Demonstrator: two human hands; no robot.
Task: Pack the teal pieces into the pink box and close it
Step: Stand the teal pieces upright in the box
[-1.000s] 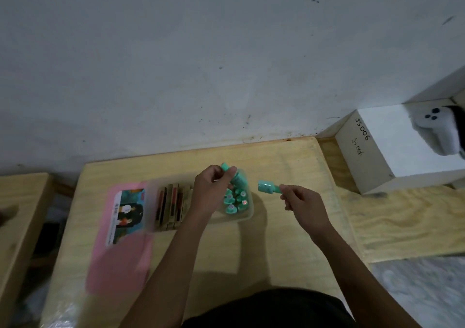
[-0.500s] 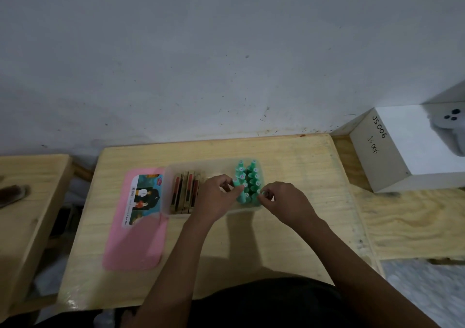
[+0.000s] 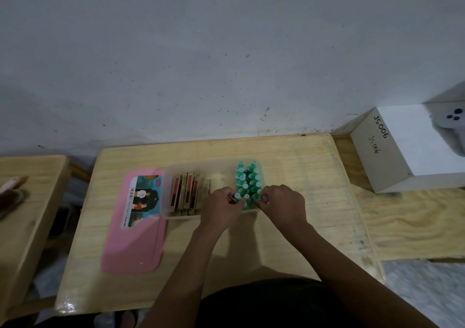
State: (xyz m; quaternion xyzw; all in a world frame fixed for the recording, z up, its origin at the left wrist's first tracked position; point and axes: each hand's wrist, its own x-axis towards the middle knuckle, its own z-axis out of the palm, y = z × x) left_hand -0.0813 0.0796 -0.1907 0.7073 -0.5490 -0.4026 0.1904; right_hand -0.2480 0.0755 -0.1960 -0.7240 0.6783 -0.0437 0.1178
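A translucent box tray lies on the wooden table, its pink lid flat and open to the left. Several teal pieces stand upright in two rows at the tray's right end. My left hand pinches a teal piece at the near end of the left row. My right hand pinches another teal piece at the near end of the right row. Both hands hide the tray's front edge there.
Several flat brown and red pieces stand in the tray's left half. A white carton marked JS 006 sits to the right on a lower wooden board. A second wooden table stands at the left. The wall runs just behind the table.
A second ago my right hand held a teal piece in the air right of the tray. Both hands have since come down to the near end of the rows and stayed there.
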